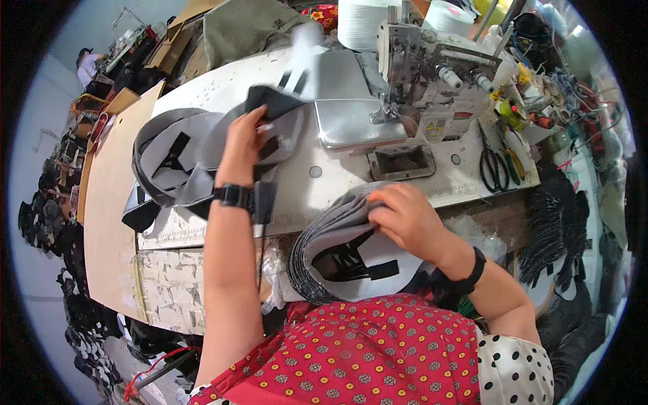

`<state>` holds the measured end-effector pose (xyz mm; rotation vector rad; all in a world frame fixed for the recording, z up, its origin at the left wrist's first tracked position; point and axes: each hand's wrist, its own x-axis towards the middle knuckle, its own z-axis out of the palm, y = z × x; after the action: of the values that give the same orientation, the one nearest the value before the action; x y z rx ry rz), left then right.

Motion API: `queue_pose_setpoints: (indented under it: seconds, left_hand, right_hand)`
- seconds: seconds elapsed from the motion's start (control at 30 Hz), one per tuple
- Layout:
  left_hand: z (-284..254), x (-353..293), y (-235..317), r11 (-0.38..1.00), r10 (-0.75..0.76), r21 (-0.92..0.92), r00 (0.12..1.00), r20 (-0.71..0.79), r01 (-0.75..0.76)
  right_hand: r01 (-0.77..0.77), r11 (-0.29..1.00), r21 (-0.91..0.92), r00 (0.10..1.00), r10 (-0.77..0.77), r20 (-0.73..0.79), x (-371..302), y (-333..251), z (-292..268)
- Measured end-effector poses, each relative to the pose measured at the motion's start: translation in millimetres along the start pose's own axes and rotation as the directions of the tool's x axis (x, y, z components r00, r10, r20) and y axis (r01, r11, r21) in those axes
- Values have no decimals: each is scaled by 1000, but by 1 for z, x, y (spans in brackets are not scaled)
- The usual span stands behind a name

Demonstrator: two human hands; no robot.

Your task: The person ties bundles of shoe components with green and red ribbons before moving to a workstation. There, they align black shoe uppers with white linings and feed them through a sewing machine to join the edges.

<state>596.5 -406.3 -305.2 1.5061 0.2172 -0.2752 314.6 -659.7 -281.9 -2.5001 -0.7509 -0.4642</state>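
My left hand [244,138] reaches over the sewing table, its fingers closed on the edge of a dark grey fabric piece [278,99]. Part of that piece is blurred. Just left of the hand lies a heap of curved grey pieces [179,152] with pale lining and black straps. My right hand [405,219] pinches the upper edge of a thick nested stack of grey fabric pieces [314,260], which rests by my lap against the table's front edge. Inside the stack, white lining and black straps show.
A sewing machine [432,88] stands at the back right with a metal plate [358,125] before it. Black scissors [494,162] lie at the table's right end. White thread cones [361,23] stand behind. Dark fringed bundles [553,223] hang at the right.
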Motion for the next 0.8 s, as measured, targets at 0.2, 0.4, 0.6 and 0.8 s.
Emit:
queue_pose_setpoints:
  seconds: [0.2, 0.4, 0.6, 0.8]
  left_hand:
    - [-58, -25, 10, 32, 958, 991, 285, 6, -128]
    - [25, -78, 21, 987, 105, 97, 978, 181, -124]
    - [84, -92, 26, 905, 405, -339, 770, 493, -259]
    - [67, -70, 24, 956, 282, 39, 944, 170, -292]
  right_hand:
    - [-542, 549, 636, 774, 621, 124, -2, 0, -63]
    - [-554, 399, 731, 639, 766, 67, 52, 42, -48]
    - [-444, 771, 457, 658, 626, -418, 53, 38, -6]
    - [-223, 971, 89, 808, 235, -541, 40, 34, 11]
